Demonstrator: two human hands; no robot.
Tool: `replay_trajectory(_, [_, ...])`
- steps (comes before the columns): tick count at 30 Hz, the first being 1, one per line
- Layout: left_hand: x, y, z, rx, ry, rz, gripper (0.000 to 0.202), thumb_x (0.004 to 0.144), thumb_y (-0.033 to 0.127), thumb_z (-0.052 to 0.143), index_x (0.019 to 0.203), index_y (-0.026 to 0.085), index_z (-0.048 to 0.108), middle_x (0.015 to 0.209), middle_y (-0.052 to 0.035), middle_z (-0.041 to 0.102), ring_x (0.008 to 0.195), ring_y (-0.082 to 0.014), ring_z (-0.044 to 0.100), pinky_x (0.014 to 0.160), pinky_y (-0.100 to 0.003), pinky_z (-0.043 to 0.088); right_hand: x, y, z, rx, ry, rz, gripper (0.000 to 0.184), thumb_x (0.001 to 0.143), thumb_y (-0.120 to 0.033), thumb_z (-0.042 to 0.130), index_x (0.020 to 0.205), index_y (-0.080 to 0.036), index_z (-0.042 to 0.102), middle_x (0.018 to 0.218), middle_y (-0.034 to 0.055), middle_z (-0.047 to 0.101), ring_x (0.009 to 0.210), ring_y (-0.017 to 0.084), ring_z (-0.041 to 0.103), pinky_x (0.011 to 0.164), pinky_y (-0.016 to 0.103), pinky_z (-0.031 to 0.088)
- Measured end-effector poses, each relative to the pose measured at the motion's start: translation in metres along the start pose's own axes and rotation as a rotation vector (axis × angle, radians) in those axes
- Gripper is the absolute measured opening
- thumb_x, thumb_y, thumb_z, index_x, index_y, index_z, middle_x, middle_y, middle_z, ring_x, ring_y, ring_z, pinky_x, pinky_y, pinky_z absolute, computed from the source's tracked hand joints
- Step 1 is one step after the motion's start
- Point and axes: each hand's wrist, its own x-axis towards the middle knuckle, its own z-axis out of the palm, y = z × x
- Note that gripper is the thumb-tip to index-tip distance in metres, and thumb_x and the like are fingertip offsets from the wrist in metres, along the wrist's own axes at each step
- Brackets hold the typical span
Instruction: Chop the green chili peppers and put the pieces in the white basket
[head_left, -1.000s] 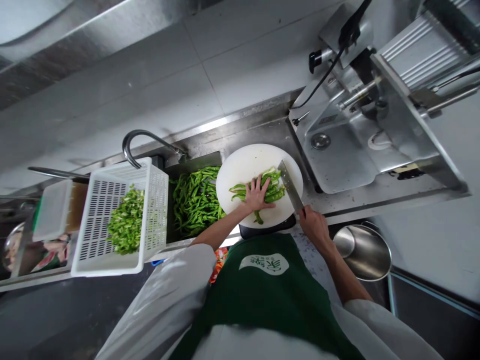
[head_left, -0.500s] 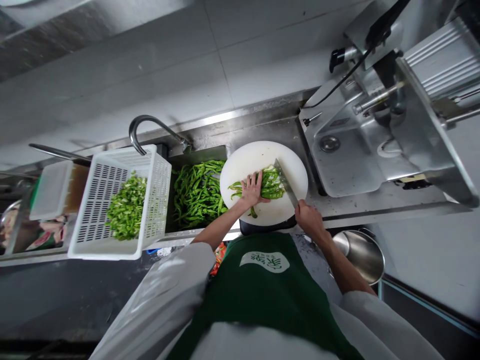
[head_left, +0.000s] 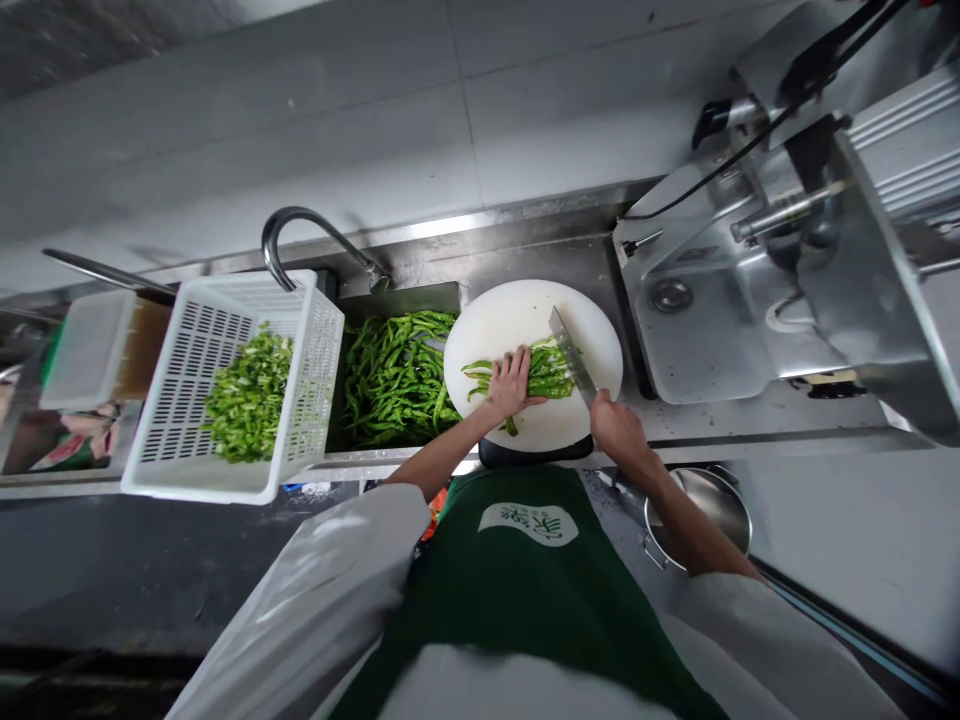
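Note:
A bunch of long green peppers (head_left: 546, 372) lies across a round white cutting board (head_left: 517, 315). My left hand (head_left: 510, 384) presses flat on the bunch, fingers spread. My right hand (head_left: 615, 425) grips the handle of a cleaver (head_left: 570, 354), whose blade rests on the right end of the peppers.
A sink (head_left: 397, 300) left of the board holds a heap of whole green peppers (head_left: 394, 375) under a curved tap (head_left: 315, 235). A white slotted basket (head_left: 187, 470) holds chopped pepper pieces (head_left: 247, 395). A steel slicing machine (head_left: 787, 270) stands right; a steel bowl (head_left: 709, 500) sits lower right.
The cleaver has shifted left along the bunch, onto the peppers, and my left hand has slid left with it. The view has drifted slightly.

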Motion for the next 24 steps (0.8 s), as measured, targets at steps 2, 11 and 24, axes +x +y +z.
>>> replay_trajectory(2, [0.0,0.0,-0.001,0.012,-0.014,0.005,0.096,0.099,0.065,0.045,0.17,0.005,0.018,0.175,-0.0194,0.021,0.154,-0.0422,0.032,0.124,-0.059,0.029,0.012,-0.002,-0.001,0.022,-0.022,-0.003,0.036,0.107,-0.017,0.03,0.133,-0.005,0.051,0.108,0.0252,0.074,0.108,0.031,0.075,0.091,0.037,0.051])
replay_trajectory(11, [-0.001,0.0,0.001,-0.012,0.021,-0.008,0.097,0.099,0.063,0.045,0.169,0.002,0.018,0.174,-0.019,0.023,0.153,-0.0422,0.034,0.123,-0.059,0.031,-0.006,-0.004,-0.028,-0.009,0.03,-0.005,0.036,0.111,-0.028,0.029,0.128,-0.008,0.053,0.105,0.0234,0.075,0.102,0.031,0.076,0.086,0.034,0.05])
replay_trajectory(24, [0.009,-0.006,0.012,-0.048,0.024,-0.007,0.091,0.102,0.061,0.042,0.169,0.004,0.021,0.173,-0.0217,0.024,0.157,-0.0417,0.029,0.124,-0.061,0.029,0.017,-0.039,-0.013,0.073,0.012,-0.007,0.036,0.11,-0.024,0.03,0.132,-0.008,0.054,0.116,0.0251,0.072,0.113,0.032,0.072,0.093,0.036,0.05])
